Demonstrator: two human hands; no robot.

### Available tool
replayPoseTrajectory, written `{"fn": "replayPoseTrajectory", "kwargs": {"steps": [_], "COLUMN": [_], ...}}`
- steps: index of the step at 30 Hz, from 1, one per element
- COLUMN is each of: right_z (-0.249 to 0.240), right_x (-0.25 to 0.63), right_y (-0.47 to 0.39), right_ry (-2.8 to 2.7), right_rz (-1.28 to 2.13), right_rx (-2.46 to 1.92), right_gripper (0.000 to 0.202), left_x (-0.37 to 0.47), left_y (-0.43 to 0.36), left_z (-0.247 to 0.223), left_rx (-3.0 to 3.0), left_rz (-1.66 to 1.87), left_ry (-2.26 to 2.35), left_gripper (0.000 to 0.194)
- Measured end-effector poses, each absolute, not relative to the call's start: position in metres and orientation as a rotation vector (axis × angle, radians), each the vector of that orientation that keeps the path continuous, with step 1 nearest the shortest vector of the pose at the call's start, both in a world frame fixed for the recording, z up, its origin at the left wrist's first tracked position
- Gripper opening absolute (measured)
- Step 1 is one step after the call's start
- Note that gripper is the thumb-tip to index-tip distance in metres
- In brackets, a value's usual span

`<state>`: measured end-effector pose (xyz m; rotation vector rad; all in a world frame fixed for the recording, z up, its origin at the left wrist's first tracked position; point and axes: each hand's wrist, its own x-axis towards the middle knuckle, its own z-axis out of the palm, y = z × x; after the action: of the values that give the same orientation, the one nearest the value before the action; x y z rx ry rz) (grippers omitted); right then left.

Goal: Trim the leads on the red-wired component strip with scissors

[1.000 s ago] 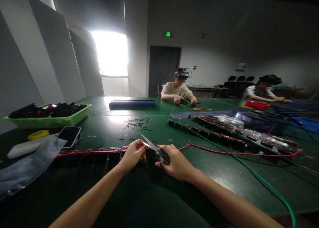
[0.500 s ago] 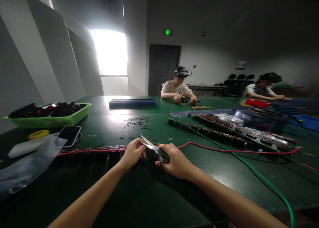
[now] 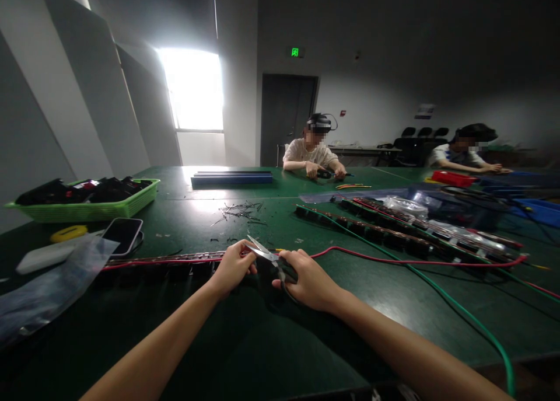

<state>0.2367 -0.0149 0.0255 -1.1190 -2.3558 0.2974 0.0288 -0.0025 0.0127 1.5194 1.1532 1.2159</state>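
Observation:
My right hand (image 3: 306, 278) is wrapped around a pair of dark-handled scissors (image 3: 268, 254). Their silver blades are slightly parted and point up and left, touching or very near the fingertips of my left hand (image 3: 234, 268). Those left fingers are pinched together at the right end of a long dark component strip (image 3: 175, 267) with a red wire along it; what they grip is hidden. A red wire (image 3: 363, 257) runs over the table to the right from beside my right hand.
A green basket (image 3: 131, 207) of black parts stands left, near a phone (image 3: 123, 236) and a plastic bag (image 3: 65, 290). Dark clippings (image 3: 240, 211) lie ahead. More component strips (image 3: 371, 232) and a green wire (image 3: 464, 313) lie right. Two people sit across the table.
The view has tilted down very slightly. Both hands and the scissors stay in nearly the same place, with the blades still a little apart.

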Motion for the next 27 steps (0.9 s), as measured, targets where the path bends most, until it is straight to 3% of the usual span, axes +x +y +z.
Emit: {"fn": "replayPoseTrajectory", "kwargs": {"steps": [27], "right_z": [0.023], "right_x": [0.2344], "right_y": [-0.015], "right_ry": [-2.345], "right_rz": [0.343], "right_rx": [-1.117], "right_gripper": [0.048], "left_x": [0.0285], "left_y": [-0.002], "left_z": [0.0118], "left_rx": [1.541], "left_rz": [1.189], "left_ry": [1.18], "left_gripper": [0.017]}}
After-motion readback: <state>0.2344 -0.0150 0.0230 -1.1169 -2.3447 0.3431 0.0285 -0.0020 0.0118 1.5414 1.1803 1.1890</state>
